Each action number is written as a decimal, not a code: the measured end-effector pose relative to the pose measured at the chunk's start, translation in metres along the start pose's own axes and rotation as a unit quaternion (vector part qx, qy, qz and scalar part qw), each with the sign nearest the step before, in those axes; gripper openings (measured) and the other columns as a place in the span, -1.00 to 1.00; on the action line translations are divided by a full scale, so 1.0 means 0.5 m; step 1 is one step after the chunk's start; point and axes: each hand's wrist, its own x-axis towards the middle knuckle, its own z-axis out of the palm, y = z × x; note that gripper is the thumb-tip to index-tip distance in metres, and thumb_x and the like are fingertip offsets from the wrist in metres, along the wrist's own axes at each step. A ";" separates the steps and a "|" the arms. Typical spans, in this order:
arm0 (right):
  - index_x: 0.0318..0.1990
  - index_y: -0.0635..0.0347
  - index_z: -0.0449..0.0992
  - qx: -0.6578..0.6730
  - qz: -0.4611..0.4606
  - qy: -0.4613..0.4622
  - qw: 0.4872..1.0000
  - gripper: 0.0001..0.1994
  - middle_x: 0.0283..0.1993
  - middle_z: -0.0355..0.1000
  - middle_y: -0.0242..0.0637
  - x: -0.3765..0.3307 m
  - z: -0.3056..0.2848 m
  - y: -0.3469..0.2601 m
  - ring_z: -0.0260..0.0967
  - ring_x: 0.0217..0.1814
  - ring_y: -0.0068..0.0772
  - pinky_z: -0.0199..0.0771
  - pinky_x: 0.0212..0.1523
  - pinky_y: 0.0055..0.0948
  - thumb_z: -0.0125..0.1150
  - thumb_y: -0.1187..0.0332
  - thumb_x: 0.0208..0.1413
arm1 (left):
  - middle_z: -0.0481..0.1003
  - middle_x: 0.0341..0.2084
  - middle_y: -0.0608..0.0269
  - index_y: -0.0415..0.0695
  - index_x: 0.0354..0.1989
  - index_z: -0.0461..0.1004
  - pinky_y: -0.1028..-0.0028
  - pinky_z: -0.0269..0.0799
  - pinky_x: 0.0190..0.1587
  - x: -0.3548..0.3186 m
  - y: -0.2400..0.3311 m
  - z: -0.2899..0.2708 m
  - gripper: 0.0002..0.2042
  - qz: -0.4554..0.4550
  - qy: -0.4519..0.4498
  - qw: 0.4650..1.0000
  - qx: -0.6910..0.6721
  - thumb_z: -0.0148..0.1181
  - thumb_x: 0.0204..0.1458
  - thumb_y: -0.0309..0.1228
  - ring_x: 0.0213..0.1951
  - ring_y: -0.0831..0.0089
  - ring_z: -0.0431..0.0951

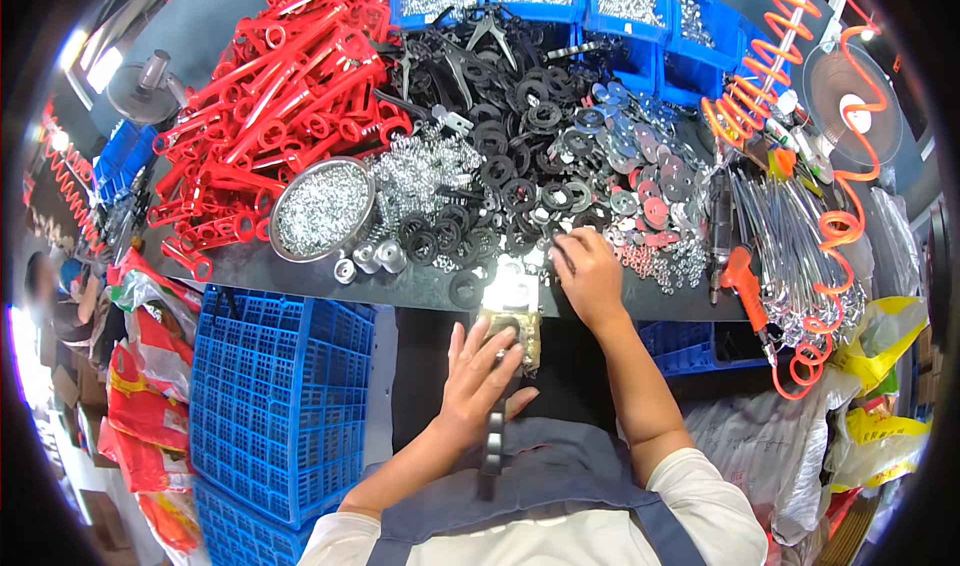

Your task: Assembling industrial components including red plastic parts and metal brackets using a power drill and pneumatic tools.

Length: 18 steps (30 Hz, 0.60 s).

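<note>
My left hand (480,381) grips a stack of black rings (493,446); my right hand (587,271) pinches among washers (640,191) on the table (300,266).

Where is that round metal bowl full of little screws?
In the head view, the metal bowl sits on the left of the workbench, just below the pile of red plastic handles, beside loose springs.

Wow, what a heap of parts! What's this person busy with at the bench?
A person stands at a workbench piled with small hardware. The right hand reaches into the black rubber washers and metal washers, picking at pieces near the table's edge. The left hand rests on a small fixture at the bench front, with a dark tool just below it. Red plastic handles and a bowl of screws lie to the left.
</note>
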 end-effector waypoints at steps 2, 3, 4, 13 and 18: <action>-0.24 0.22 0.56 0.076 0.056 0.019 0.995 -0.82 -0.29 0.44 -0.24 -0.013 -0.021 -0.011 0.42 -0.30 -0.25 0.42 -0.29 -0.36 0.28 0.43 -0.05 | 0.39 0.06 0.00 -0.20 0.06 0.41 -0.11 -0.02 0.25 0.001 -0.014 0.021 -0.40 -0.031 -0.038 0.999 -0.006 0.42 -0.23 -0.30 0.18 -0.04 0.32; -0.22 0.24 0.56 0.122 0.086 0.020 0.989 -0.81 -0.31 0.45 -0.24 -0.023 -0.032 -0.014 0.42 -0.33 -0.31 0.42 -0.32 -0.40 0.28 0.44 -0.03 | 0.39 0.06 0.02 -0.19 0.06 0.40 -0.12 -0.02 0.24 -0.004 -0.023 0.032 -0.39 -0.065 -0.061 0.996 -0.020 0.43 -0.24 -0.30 0.17 -0.01 0.33; -0.22 0.24 0.56 0.123 0.091 0.017 0.988 -0.81 -0.31 0.45 -0.24 -0.030 -0.042 -0.026 0.42 -0.33 -0.31 0.42 -0.32 -0.40 0.28 0.44 -0.03 | 0.41 0.05 0.08 -0.17 0.05 0.41 -0.13 -0.04 0.25 -0.014 -0.039 0.046 -0.38 -0.062 -0.036 0.997 -0.019 0.44 -0.26 -0.26 0.16 0.06 0.35; -0.27 0.34 0.57 0.547 0.360 -0.186 0.733 -0.87 -0.51 0.43 -0.44 -0.076 -0.101 -0.120 0.24 -0.59 -0.73 0.20 -0.59 -0.69 0.24 0.46 0.07 | 0.31 0.13 0.03 -0.06 -0.06 0.49 -0.16 -0.11 0.27 -0.028 -0.050 0.023 -0.48 -0.059 -0.136 0.989 0.016 0.44 -0.30 -0.26 0.23 -0.04 0.21; -0.26 0.30 0.57 0.359 0.270 -0.216 0.867 -0.83 -0.33 0.52 -0.12 -0.086 -0.069 -0.132 0.46 -0.36 -0.40 0.39 -0.37 -0.46 0.26 0.41 0.01 | 0.39 0.00 -0.13 -0.23 -0.18 0.52 -0.03 0.18 0.19 -0.058 -0.062 -0.041 -0.59 -0.116 -0.023 0.984 -0.129 0.12 -0.36 -0.64 0.10 -0.10 0.36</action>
